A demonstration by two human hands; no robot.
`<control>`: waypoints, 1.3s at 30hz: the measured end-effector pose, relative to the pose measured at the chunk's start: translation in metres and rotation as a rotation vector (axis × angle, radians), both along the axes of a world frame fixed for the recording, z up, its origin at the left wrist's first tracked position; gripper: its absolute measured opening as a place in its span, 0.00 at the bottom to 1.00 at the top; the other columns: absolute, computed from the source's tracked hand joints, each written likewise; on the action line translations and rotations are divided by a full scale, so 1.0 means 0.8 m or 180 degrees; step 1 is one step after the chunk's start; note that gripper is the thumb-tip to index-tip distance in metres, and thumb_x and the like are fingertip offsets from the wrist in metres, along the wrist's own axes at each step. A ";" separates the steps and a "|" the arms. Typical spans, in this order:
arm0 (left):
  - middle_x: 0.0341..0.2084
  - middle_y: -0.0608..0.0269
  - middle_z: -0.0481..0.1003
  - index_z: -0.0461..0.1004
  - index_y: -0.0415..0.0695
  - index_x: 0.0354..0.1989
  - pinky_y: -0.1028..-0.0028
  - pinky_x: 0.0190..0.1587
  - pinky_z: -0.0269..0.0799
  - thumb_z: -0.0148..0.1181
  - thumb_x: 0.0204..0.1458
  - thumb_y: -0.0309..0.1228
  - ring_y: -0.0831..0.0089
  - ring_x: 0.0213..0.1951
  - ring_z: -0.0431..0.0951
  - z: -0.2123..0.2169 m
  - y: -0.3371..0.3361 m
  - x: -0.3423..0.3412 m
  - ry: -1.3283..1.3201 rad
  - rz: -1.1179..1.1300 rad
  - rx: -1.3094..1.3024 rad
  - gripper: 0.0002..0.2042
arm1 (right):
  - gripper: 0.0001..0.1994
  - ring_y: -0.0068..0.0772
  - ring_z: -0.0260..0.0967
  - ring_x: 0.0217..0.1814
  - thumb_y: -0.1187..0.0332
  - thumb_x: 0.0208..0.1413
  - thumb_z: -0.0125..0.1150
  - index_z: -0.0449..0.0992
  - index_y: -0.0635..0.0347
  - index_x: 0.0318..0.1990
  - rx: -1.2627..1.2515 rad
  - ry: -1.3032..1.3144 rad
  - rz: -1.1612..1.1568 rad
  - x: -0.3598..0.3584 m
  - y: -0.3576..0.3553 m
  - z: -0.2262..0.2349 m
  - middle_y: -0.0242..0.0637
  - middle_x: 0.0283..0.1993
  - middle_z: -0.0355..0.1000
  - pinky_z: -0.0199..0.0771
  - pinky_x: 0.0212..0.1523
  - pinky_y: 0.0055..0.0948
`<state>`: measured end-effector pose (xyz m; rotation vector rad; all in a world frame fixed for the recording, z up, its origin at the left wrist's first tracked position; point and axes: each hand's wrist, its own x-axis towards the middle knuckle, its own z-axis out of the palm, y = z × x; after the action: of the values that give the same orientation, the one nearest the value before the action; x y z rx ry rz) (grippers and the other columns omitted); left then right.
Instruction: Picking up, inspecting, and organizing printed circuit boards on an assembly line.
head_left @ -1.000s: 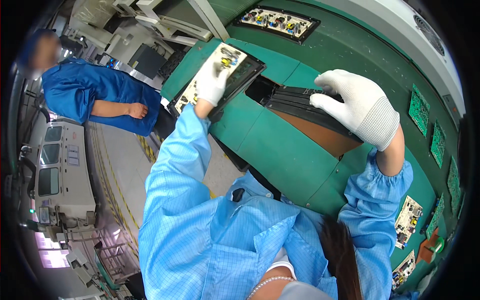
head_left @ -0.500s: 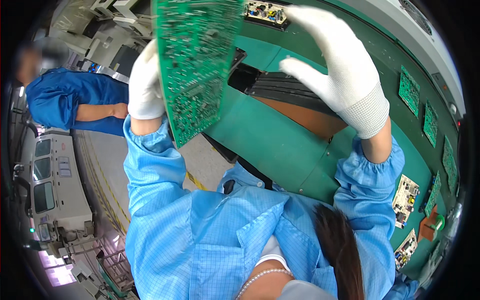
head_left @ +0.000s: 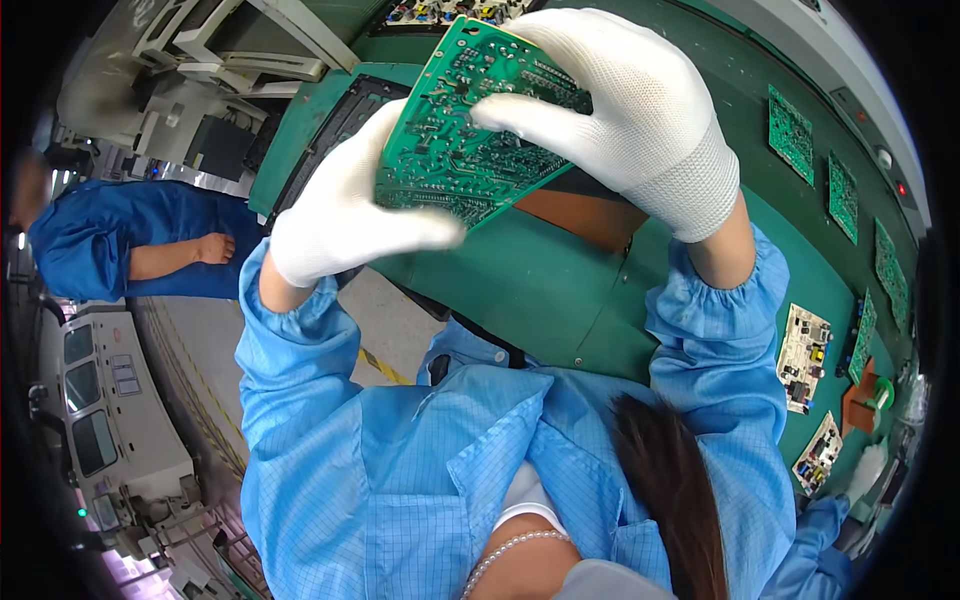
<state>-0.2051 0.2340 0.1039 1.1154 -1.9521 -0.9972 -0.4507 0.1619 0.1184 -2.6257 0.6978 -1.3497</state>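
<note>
Both gloved hands, left and right, raised, grip a tilted green circuit board, seemingly solder-side up.

Glossy green circuit board with metal solder dots; white knit cloth gloves; matt green table.

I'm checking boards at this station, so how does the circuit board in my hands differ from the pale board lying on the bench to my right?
The held circuit board shows a green face of solder traces; the pale board lies with coloured components up. The held one is lifted and tilted, gripped by the left hand and right hand; the pale one lies flat and untouched on the green bench. Both are rectangular.
</note>
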 end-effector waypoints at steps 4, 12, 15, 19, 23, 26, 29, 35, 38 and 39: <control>0.40 0.61 0.81 0.74 0.39 0.56 0.71 0.48 0.75 0.72 0.52 0.33 0.75 0.41 0.79 0.012 0.001 0.003 -0.0826 0.0427 -0.0016 0.24 | 0.20 0.42 0.78 0.38 0.56 0.52 0.71 0.80 0.64 0.44 -0.1336 -0.0947 0.0450 -0.005 -0.002 0.014 0.44 0.38 0.78 0.78 0.40 0.34; 0.38 0.58 0.81 0.75 0.38 0.55 0.70 0.46 0.75 0.67 0.54 0.34 0.70 0.38 0.80 0.035 -0.065 -0.003 -0.1601 0.0029 -0.0991 0.21 | 0.11 0.27 0.77 0.41 0.70 0.64 0.57 0.78 0.72 0.45 0.0156 -0.1616 -0.0566 -0.090 -0.003 0.031 0.39 0.36 0.79 0.76 0.46 0.23; 0.38 0.57 0.81 0.75 0.39 0.55 0.71 0.48 0.74 0.66 0.55 0.35 0.72 0.40 0.78 0.021 -0.090 -0.012 -0.1061 -0.0344 -0.0687 0.21 | 0.11 0.26 0.76 0.41 0.69 0.64 0.58 0.78 0.71 0.45 0.0377 -0.1468 -0.0580 -0.088 0.003 0.035 0.39 0.36 0.78 0.75 0.46 0.22; 0.38 0.58 0.81 0.75 0.38 0.55 0.71 0.49 0.74 0.67 0.55 0.35 0.73 0.40 0.78 0.015 -0.107 -0.010 -0.1060 -0.0470 -0.0504 0.21 | 0.11 0.24 0.75 0.40 0.69 0.63 0.59 0.79 0.71 0.44 0.0383 -0.1375 -0.0593 -0.087 0.006 0.039 0.38 0.36 0.78 0.74 0.46 0.22; 0.40 0.58 0.81 0.74 0.38 0.56 0.71 0.49 0.74 0.66 0.56 0.35 0.74 0.40 0.77 0.021 -0.117 -0.008 -0.1090 -0.0608 -0.0401 0.22 | 0.11 0.24 0.75 0.40 0.69 0.63 0.60 0.79 0.71 0.44 0.0316 -0.1352 -0.0588 -0.088 0.004 0.035 0.37 0.36 0.78 0.74 0.45 0.22; 0.42 0.56 0.80 0.74 0.38 0.56 0.71 0.49 0.74 0.66 0.56 0.35 0.71 0.42 0.78 0.018 -0.106 -0.008 -0.1171 -0.0588 -0.0598 0.22 | 0.11 0.24 0.76 0.39 0.70 0.63 0.61 0.79 0.72 0.44 0.0306 -0.1271 -0.0647 -0.086 0.005 0.035 0.37 0.35 0.79 0.75 0.44 0.22; 0.43 0.51 0.77 0.74 0.38 0.53 0.68 0.48 0.74 0.65 0.54 0.35 0.58 0.43 0.79 -0.002 -0.071 -0.012 -0.1360 -0.0013 -0.1210 0.20 | 0.10 0.24 0.76 0.39 0.71 0.62 0.61 0.80 0.72 0.43 0.0485 -0.1377 -0.0572 -0.082 0.005 0.037 0.38 0.35 0.79 0.75 0.43 0.21; 0.43 0.54 0.80 0.78 0.42 0.49 0.62 0.48 0.77 0.65 0.40 0.20 0.55 0.46 0.81 -0.063 0.021 -0.028 -0.1695 0.0530 -0.2549 0.22 | 0.09 0.23 0.75 0.38 0.72 0.61 0.62 0.80 0.71 0.43 0.0544 -0.1277 -0.0596 -0.073 0.006 0.036 0.37 0.35 0.79 0.75 0.42 0.20; 0.42 0.55 0.81 0.79 0.39 0.46 0.68 0.45 0.77 0.68 0.44 0.19 0.62 0.43 0.81 -0.043 0.045 -0.009 -0.0935 0.1501 -0.1980 0.17 | 0.11 0.23 0.75 0.38 0.70 0.60 0.63 0.80 0.71 0.44 0.0727 -0.0981 -0.0577 -0.067 0.011 0.037 0.37 0.36 0.79 0.74 0.41 0.21; 0.40 0.56 0.81 0.79 0.38 0.44 0.70 0.42 0.76 0.68 0.48 0.19 0.69 0.41 0.81 -0.029 0.054 -0.001 -0.0964 0.2132 -0.1597 0.13 | 0.12 0.23 0.75 0.38 0.69 0.59 0.64 0.80 0.70 0.44 0.0794 -0.0804 -0.0594 -0.063 0.014 0.036 0.37 0.36 0.79 0.75 0.42 0.21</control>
<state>-0.2057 0.2769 0.0809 1.5112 -1.7004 0.0191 -0.5014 0.1730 0.1474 -2.1958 1.0169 -1.4970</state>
